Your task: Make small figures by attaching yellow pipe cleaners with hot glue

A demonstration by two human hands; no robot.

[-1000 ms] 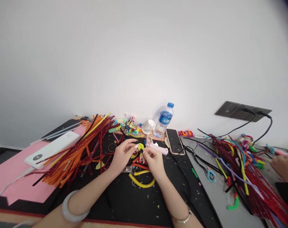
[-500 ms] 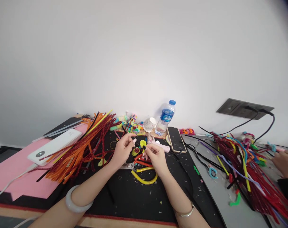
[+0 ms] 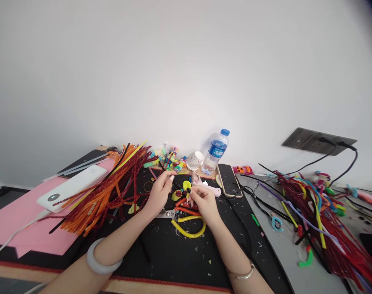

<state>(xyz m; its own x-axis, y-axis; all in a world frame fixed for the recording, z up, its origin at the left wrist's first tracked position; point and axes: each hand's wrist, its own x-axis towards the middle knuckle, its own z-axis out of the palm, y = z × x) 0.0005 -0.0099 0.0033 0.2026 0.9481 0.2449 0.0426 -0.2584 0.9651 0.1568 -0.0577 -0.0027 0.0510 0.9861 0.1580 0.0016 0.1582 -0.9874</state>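
My right hand (image 3: pixel 204 200) is closed in a pinch, its fingertips on a small yellow piece (image 3: pixel 186 185) with a round, disc-like top. Dark spots show at those fingertips; I cannot tell what they are. To its left, my left hand (image 3: pixel 160 192) has thumb and index finger pressed together. Whatever they hold is too small to make out. Between and below the hands lie a yellow-and-dark coiled piece (image 3: pixel 176 195), orange-red pipe cleaner pieces (image 3: pixel 187 210), a bent yellow pipe cleaner (image 3: pixel 190 235) and a metal tool (image 3: pixel 166 214), partly covered by my left wrist.
Orange and dark-red pipe cleaners (image 3: pixel 94 204) lie left, beside a white power bank (image 3: pixel 72 188) on pink paper (image 3: pixel 17 212). Behind stand a paper cup (image 3: pixel 194 161), a water bottle (image 3: pixel 215 153) and a phone (image 3: pixel 229 180). More pipe cleaners (image 3: pixel 326 228) lie right, near a wall socket (image 3: pixel 308 141).
My left thumb and index finger have closed together. My right hand keeps its pinch. At the far right, another person's hand has drawn back almost out of view. The view has shifted slightly.
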